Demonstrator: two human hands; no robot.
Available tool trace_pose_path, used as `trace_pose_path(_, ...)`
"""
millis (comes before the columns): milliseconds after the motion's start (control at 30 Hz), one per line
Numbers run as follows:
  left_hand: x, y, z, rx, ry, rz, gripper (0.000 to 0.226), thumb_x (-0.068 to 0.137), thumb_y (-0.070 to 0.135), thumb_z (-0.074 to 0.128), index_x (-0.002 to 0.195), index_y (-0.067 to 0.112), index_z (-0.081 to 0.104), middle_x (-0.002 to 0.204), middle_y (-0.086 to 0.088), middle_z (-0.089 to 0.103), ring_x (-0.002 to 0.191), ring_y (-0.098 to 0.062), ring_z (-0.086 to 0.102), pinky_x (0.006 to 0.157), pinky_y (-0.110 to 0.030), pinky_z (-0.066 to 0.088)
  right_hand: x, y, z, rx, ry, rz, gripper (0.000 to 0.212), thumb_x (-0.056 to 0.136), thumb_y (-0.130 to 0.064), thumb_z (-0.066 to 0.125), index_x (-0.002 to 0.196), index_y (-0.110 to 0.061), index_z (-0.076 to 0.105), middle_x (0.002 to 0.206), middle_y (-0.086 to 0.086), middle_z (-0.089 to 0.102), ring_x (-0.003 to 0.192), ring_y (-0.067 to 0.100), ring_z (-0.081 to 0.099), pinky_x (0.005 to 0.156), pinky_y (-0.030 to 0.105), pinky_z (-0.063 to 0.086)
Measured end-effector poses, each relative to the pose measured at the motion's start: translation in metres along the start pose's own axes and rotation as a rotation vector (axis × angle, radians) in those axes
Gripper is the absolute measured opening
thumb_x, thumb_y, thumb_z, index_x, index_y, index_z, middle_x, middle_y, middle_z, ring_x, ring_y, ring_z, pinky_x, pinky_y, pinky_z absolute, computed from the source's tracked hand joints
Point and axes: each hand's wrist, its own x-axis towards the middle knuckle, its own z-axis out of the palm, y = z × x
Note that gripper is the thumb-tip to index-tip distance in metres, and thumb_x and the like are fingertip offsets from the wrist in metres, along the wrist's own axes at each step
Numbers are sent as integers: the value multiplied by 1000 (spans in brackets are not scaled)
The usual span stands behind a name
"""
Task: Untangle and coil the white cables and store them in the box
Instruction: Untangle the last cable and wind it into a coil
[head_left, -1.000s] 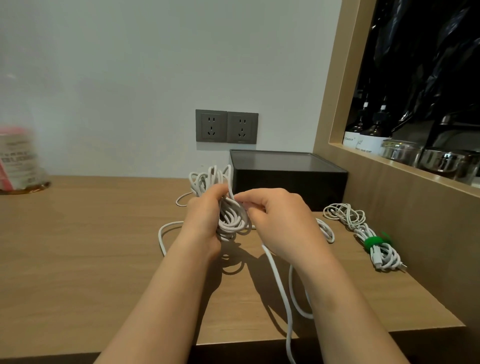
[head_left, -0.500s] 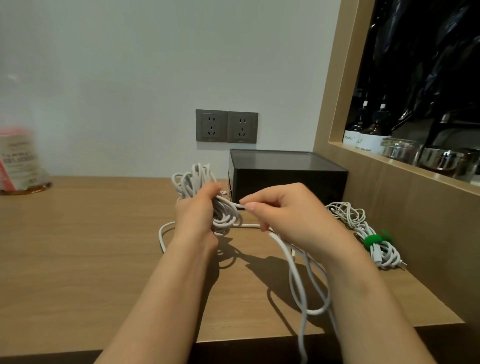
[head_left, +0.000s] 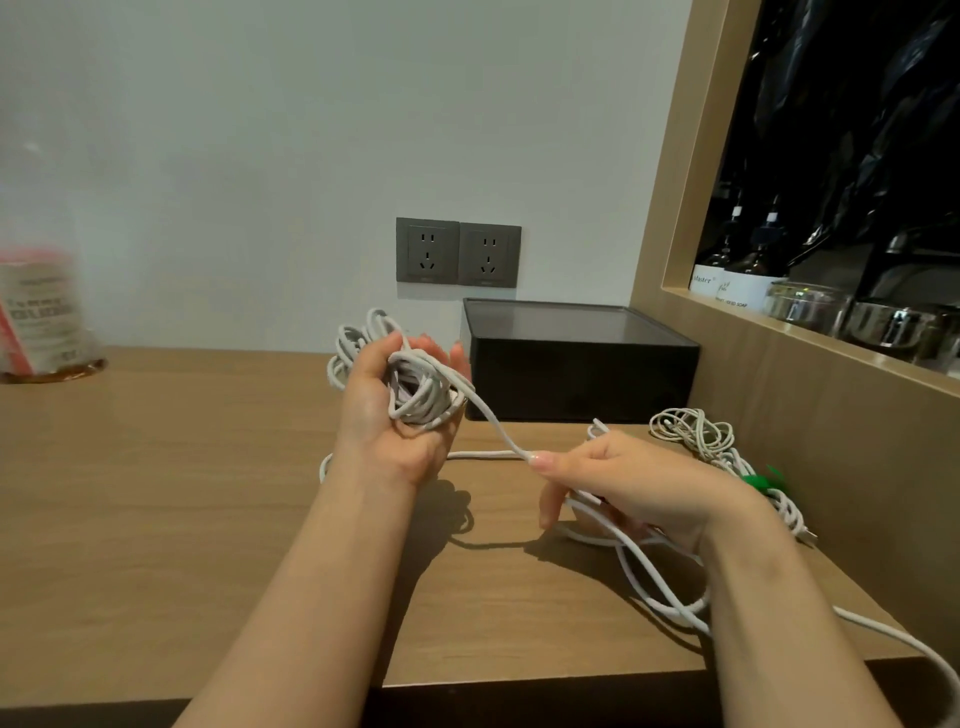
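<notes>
We grip the white cable coil in our left hand before the black box and should draw taut the strand our right hand pinches.

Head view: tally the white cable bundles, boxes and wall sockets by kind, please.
White cable bundles: 2 (held bundle, green-tied bundle)
Black box: 1
Wall sockets: 2
Total: 5
</notes>
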Motion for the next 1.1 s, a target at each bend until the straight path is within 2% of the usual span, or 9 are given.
trace_pose_path(33, -2, -1, 1, -32, -62, -46, 17, 87, 18, 58, 75, 5, 55, 61, -4, 58, 45, -13, 59, 48, -28, 56, 2, 1, 1, -31, 19, 24, 54, 63, -70, 45, 64, -22, 71, 94, 19, 64, 69, 16, 52, 57, 20, 43)
trace_pose_path(133, -8, 1, 3, -68, -271, -158, 13, 72, 8, 67, 78, 3, 57, 61, -4, 59, 47, -15, 61, 46, -26, 55, 4, 5, -3, -18, 78, 77, 50, 75, -63, 49, 64, -18, 67, 51, -11, 57, 50, 0, 49, 61, 21, 43)
trace_pose_path(167, -9, 2, 3, -55, -331, -198, 22, 65, 2, 72, 82, 1, 58, 61, -5, 60, 49, -16, 62, 48, -27, 56, 3, 7, -5, -15, 111, 79, 46, 81, -58, 51, 66, -17, 66, 46, -16, 54, 50, -2, 49, 63, 23, 43)
trace_pose_path(333, -9, 2, -4, 218, -473, -415, 36, 60, -3, 79, 92, 0, 62, 63, -6, 63, 52, -15, 63, 51, -28, 56, 2, 7, -6, 5, 315, 6, 28, 88, -42, 57, 75, -19, 67, 73, -4, 60, 70, 8, 53, 62, 23, 41)
trace_pose_path(467, -9, -2, -7, 392, -548, -556, 31, 66, 4, 77, 94, 3, 65, 62, -2, 62, 53, -11, 62, 54, -24, 55, 4, 0, -6, -27, 517, -104, 25, 82, -41, 64, 74, -17, 65, 71, 3, 60, 67, 13, 55, 61, 27, 46)
trace_pose_path(600, -13, -3, -3, 653, -422, -506, 32, 59, 2, 77, 89, 5, 66, 57, -3, 57, 46, -11, 57, 48, -24, 52, 0, -7, -8, -34, 649, -235, 22, 83, -39, 64, 72, -20, 63, 67, -1, 57, 63, 10, 52, 58, 25, 42)
trace_pose_path(733, -17, -9, 1, 936, -273, -360, 15, 70, 3, 64, 83, 6, 58, 55, -3, 51, 42, -10, 51, 44, -20, 48, -2, -10, -9, 43, 701, -291, 18, 87, -36, 60, 78, -21, 65, 76, 2, 63, 73, 14, 58, 66, 29, 48)
trace_pose_path(900, -18, -19, 3, 1020, -247, -319, 14, 64, 10, 60, 76, 5, 55, 59, -7, 49, 42, -11, 51, 43, -20, 48, 3, -14, -2, 111, 709, -292, 17, 90, -32, 57, 78, -22, 63, 74, -1, 61, 72, 10, 55, 62, 23, 45)
trace_pose_path(1100, -18, -17, 2, 1121, -188, -210, 33, 57, 13, 66, 87, 1, 61, 68, -12, 60, 44, -13, 54, 49, -24, 49, 12, -15, 7, 232, 690, -296, 20, 92, -32, 55, 78, -22, 65, 58, -12, 51, 54, -4, 48, 50, 14, 37)
